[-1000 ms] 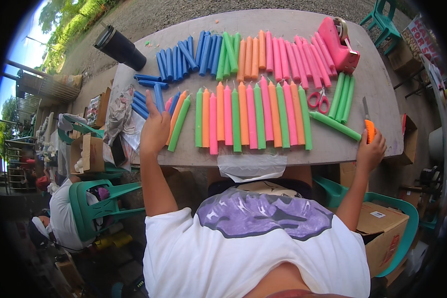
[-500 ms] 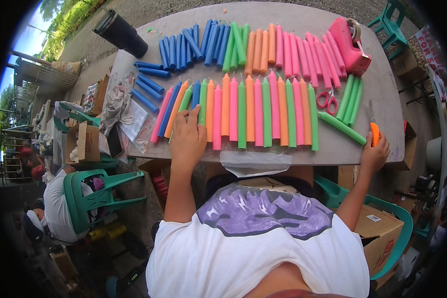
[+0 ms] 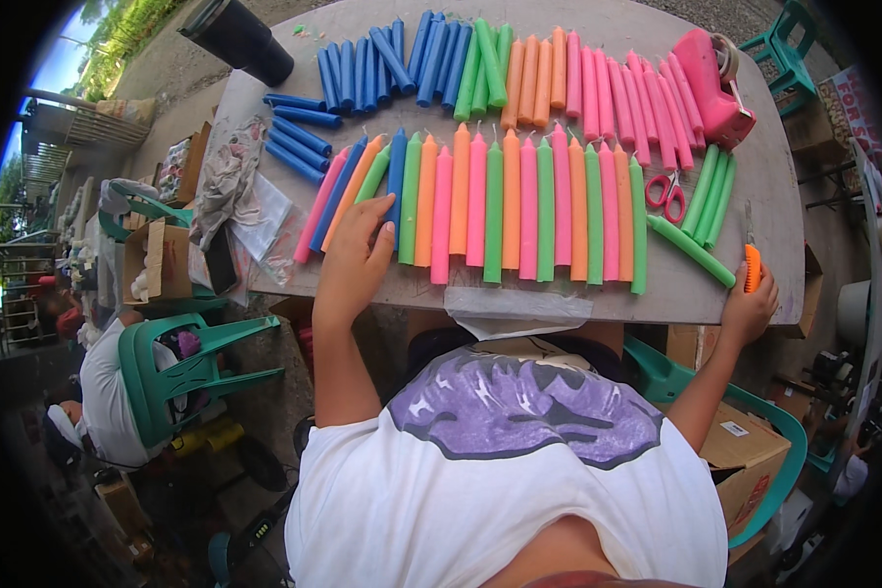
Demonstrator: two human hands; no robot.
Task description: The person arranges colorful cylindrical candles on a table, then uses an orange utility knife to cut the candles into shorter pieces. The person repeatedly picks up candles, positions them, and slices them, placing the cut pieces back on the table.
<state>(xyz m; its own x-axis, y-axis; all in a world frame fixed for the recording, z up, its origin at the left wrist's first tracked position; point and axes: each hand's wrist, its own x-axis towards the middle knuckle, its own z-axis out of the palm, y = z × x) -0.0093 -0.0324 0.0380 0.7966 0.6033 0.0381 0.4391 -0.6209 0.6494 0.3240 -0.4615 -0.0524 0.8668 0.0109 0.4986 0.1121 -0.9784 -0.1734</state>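
Observation:
Bent, separated fingers of my left hand (image 3: 358,260) touch the lower end of a blue candle (image 3: 396,171) in a row of pink, blue, orange and green candles (image 3: 511,201). My right hand (image 3: 750,299) is closed around an orange-handled knife (image 3: 752,265) at the table's right, beside a loose green candle (image 3: 691,250). Pink-handled scissors (image 3: 671,201) lie between the row and three upright-laid green candles (image 3: 715,201). Several blue candles (image 3: 299,147) lie at the left. Behind, grouped candles (image 3: 539,78) in blue, green, orange and pink form another row.
A grey table (image 3: 617,306) holds a black tumbler (image 3: 240,44), pink tape dispenser (image 3: 710,98), crumpled cloth (image 3: 220,186), plastic sheets and a phone (image 3: 220,265). A person (image 3: 118,392) on a green chair is at lower left. Boxes (image 3: 157,265) and chairs surround the table.
A blue candle that my left hand held upright at the left has joined the row. That hand moved right and its fingers now rest at the candle's end. The view has shifted slightly.

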